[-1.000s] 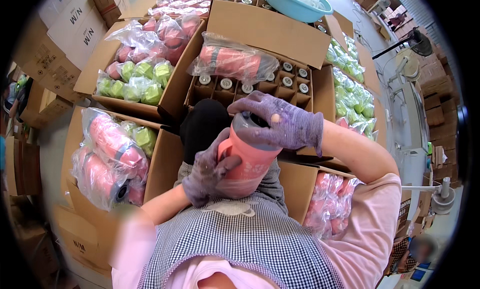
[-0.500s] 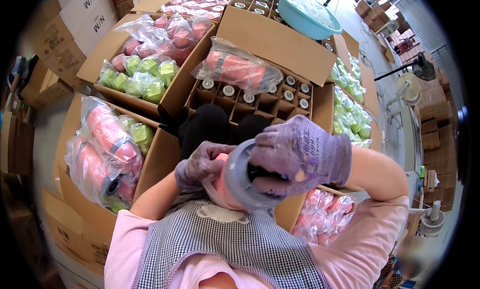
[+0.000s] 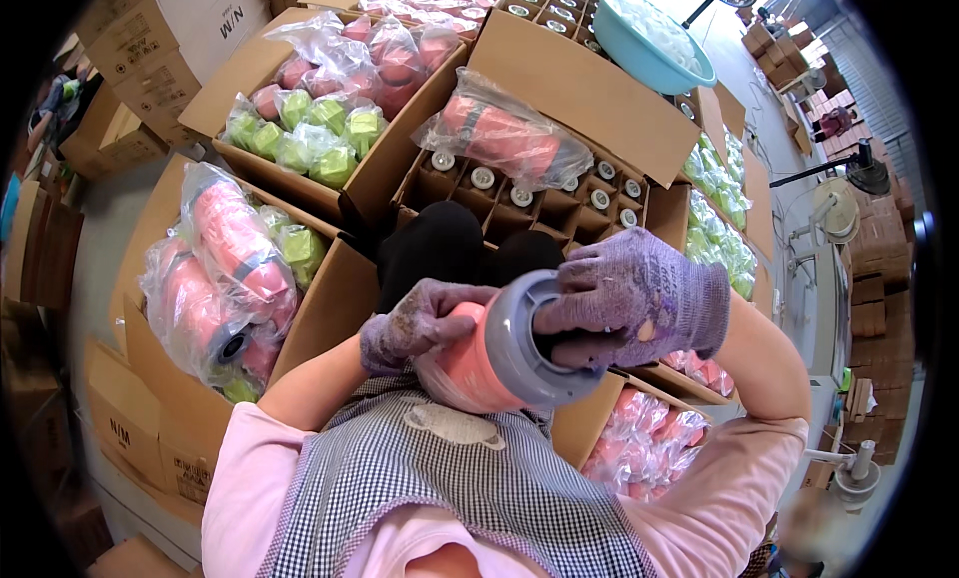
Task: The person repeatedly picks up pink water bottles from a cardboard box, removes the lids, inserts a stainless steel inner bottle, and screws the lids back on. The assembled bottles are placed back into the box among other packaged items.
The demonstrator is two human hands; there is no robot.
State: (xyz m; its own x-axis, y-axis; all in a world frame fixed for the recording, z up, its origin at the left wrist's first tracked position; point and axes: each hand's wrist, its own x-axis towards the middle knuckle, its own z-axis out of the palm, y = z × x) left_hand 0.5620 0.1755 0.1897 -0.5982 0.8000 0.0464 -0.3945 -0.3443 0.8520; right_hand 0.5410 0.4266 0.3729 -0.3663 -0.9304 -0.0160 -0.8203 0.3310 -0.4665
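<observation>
A pink flask shell (image 3: 465,360) with a wide grey collar (image 3: 511,343) lies tilted across my lap, its open end facing right and clear plastic about its lower body. My left hand (image 3: 420,326), in a stained purple knit glove, is closed around the pink side just behind the collar. At the mouth, my gloved right hand (image 3: 644,298) bends over the rim with its fingers curled inside the opening; the fingertips are hidden there. Beyond my knees, a bagged pink flask (image 3: 504,138) lies across a divided carton (image 3: 539,230).
Round silvery tops (image 3: 481,178) stand in several of that carton's cells. Open cartons at left hold bagged pink flasks (image 3: 235,233) and green pieces (image 3: 335,163). A blue basin (image 3: 634,53) of clear plastic sits far back. Bagged pink pieces (image 3: 639,428) fill a box by my right elbow.
The whole view has shifted, so the cartons appear farther right. My right fingers have drawn partly back from the flask's mouth, showing more of the grey collar. My left hand keeps its hold.
</observation>
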